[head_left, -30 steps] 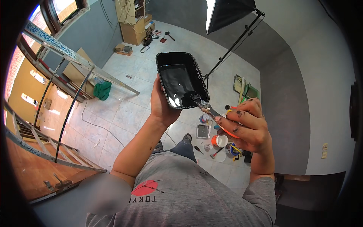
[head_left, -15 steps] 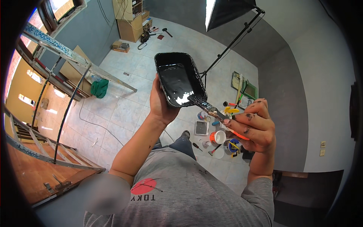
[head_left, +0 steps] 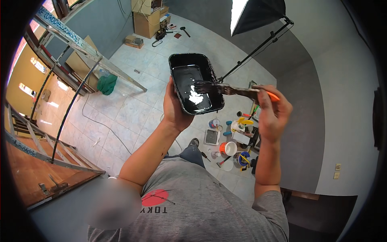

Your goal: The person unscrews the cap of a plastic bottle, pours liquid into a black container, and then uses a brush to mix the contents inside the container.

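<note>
My left hand (head_left: 175, 109) holds a black paint tray (head_left: 190, 59) from its left side and underneath, raised in front of me. Glossy black paint (head_left: 186, 77) lies inside it, with a bright reflection on the surface. In my right hand (head_left: 274, 115) is a paintbrush (head_left: 234, 90) with an orange-tipped handle, gripped by the fingers. Its black, paint-coated bristles are over the tray's inside, at the paint; whether they touch it I cannot tell. Dried paint marks the brush's middle part.
A metal stepladder (head_left: 100, 60) stands at the left. At the upper right, a softbox light (head_left: 262, 16) hangs on a black stand (head_left: 258, 50). Below my right hand, an orange and white bucket (head_left: 228, 149), a blue-rimmed bucket (head_left: 242, 159) and a small grey tray (head_left: 211, 136) sit on the tiles.
The brush has swung from a slant at the tray's near right corner to nearly level across its right rim. My right hand has risen and turned; the bristles are further into the tray.
</note>
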Motion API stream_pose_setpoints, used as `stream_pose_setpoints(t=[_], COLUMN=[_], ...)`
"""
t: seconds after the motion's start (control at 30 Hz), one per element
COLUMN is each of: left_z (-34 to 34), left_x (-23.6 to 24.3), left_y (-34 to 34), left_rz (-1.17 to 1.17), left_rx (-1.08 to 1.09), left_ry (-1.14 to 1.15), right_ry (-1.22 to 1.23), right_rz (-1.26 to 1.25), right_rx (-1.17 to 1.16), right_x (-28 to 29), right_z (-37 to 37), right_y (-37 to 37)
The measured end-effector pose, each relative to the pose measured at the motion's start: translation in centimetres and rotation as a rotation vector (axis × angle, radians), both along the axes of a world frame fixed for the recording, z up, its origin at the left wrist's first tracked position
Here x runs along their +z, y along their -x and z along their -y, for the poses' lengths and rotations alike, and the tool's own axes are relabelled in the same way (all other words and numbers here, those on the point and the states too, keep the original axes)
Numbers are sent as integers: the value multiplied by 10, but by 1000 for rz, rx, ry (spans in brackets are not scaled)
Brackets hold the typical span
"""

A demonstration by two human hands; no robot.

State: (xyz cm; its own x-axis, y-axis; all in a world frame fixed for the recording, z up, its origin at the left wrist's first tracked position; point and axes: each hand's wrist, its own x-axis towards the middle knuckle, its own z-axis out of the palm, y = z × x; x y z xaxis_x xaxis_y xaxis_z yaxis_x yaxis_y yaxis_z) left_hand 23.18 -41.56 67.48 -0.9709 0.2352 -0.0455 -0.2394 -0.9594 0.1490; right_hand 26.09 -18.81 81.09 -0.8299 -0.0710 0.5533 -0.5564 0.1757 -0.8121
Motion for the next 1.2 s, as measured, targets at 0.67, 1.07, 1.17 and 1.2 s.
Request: stream_pose_setpoints(t=[0.67, 1.07, 1.17, 1.2], left_z=[-8, 8, 10, 10], left_x=[-10, -19, -11, -9], left_y=[-6, -1, -5, -5], left_rz=[-3, -72, -10, 3], left_rx=[59, 36, 49, 55], left_ry=[39, -31, 41, 41], right_ry=[-119, -359, -375, -379], right_rz=[-51, -193, -251, -273], right_rx=[-70, 93, 123, 136], right_x=[-5, -9, -4, -2], right_z=[-32, -19, -25, -26], right_y=[-11, -19, -17, -17])
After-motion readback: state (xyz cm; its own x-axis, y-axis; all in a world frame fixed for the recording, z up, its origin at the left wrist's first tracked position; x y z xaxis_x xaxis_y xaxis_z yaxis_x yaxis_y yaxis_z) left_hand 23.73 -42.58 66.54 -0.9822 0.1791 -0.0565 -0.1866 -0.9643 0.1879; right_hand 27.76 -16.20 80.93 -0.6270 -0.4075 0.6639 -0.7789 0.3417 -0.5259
